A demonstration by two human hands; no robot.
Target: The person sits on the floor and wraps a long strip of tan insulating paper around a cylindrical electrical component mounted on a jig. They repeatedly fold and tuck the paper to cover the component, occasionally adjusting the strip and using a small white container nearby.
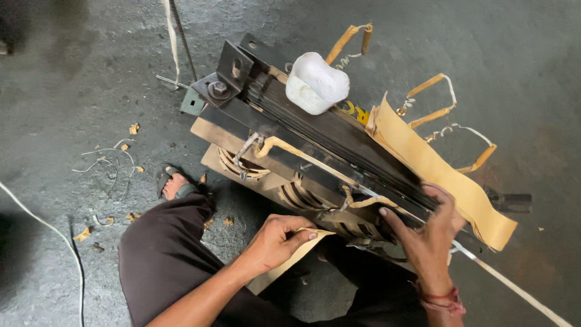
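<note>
Now left hand (275, 241) pinches tan insulating paper strip (284, 263) to feed it in — right hand (426, 233), fingers spread, braces dark laminated steel transformer core (327, 136) just above.

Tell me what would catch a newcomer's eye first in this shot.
The big transformer core of stacked dark laminations fills the middle, lying on the grey concrete floor. A dented white plastic bowl sits on top of it, and a wide strip of tan insulating paper drapes over its right side. In front, the left hand pinches a paper sheet and the right hand presses the core's near end.
</note>
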